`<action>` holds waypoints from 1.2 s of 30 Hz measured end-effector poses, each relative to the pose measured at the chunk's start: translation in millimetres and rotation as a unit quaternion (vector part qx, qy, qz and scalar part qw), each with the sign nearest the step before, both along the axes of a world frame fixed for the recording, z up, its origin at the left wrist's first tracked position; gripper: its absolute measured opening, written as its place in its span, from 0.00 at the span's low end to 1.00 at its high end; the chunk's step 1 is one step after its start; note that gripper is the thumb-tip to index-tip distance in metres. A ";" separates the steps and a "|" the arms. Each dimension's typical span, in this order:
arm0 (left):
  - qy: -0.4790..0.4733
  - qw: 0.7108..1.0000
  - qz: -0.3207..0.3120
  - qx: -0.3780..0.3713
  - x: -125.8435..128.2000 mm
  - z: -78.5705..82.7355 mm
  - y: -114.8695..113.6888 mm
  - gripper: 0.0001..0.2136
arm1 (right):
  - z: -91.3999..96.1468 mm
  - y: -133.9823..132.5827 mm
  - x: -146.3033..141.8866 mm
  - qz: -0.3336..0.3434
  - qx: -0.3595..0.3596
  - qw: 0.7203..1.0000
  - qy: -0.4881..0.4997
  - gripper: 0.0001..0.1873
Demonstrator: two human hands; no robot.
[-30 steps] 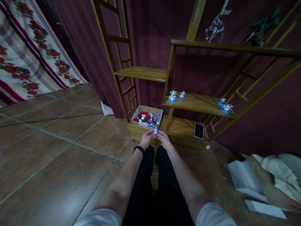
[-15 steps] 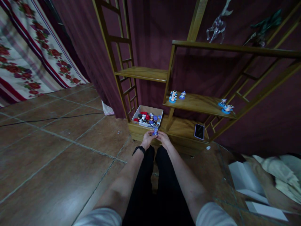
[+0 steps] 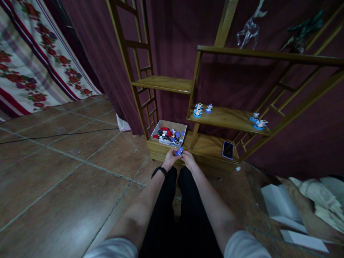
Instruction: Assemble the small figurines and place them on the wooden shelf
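Note:
Between my two hands is a small purple figurine [image 3: 179,151], held just in front of the cabinet's lower edge. My left hand [image 3: 170,158] is closed on its left side, and the fingers of my right hand [image 3: 188,158] grip it from the right. Behind them stands an open cardboard box [image 3: 172,124] with red, black, white and purple figurines heaped inside. On the middle shelf [image 3: 228,118], blue-based figurines [image 3: 198,110] and a purple figurine [image 3: 209,108] stand at the left. Two more figurines [image 3: 259,124] are at its right end.
A phone [image 3: 228,150] lies on the lower board, right of the box. Above, a clear glass deer [image 3: 248,32] and a dark green ornament [image 3: 303,32] stand on the top shelf. White box pieces [image 3: 282,206] lie on the floor at right. A black cable [image 3: 59,135] crosses the tiles at left.
The purple figurine has turned from upright to tilted between my fingers and shifted slightly right. Both hands stay in nearly the same place.

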State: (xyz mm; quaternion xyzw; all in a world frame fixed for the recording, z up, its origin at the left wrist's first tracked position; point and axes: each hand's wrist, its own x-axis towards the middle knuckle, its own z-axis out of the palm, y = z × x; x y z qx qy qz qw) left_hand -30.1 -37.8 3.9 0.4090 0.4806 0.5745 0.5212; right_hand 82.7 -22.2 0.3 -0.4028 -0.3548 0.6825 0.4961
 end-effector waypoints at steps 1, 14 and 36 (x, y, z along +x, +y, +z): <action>0.000 1.000 -0.005 0.001 -0.1 0.3 -0.2 0.19 | -0.3 0.1 0.2 -0.003 0.001 1.000 0.002 0.09; 0.088 0.995 0.011 0.053 5.1 -12.7 3.1 0.15 | 2.7 -1.1 0.9 -0.052 -0.023 0.998 0.010 0.12; 0.524 0.828 -0.070 0.190 4.6 27.8 -28.0 0.22 | 2.5 -3.2 12.0 -0.061 -0.007 0.998 0.016 0.11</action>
